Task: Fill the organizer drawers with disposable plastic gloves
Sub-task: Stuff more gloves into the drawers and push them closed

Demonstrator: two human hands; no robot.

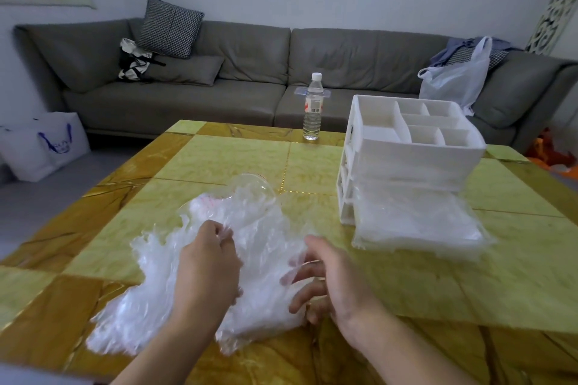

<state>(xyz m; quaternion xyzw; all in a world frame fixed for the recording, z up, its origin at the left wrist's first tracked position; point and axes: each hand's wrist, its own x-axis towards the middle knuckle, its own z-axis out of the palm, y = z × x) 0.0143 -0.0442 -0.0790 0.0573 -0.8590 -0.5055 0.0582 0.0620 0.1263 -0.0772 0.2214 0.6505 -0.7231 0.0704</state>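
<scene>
A loose heap of clear disposable plastic gloves (150, 284) lies on the yellow tiled table (234, 153), part of it still in a clear bag (253, 194). My left hand (208, 262) pinches glove plastic at the top of the heap with curled fingers. My right hand (325, 278) has its fingers spread and pushed into the heap's right side, seen through the plastic. The white organizer (413, 147) stands to the right. Its bottom clear drawer (419, 225) is pulled out toward me and holds gloves.
A water bottle (313, 106) stands at the table's far edge. Behind it runs a grey sofa (250, 72) with cushions and a white plastic bag (459, 78). A white shopping bag (43, 144) sits on the floor at left.
</scene>
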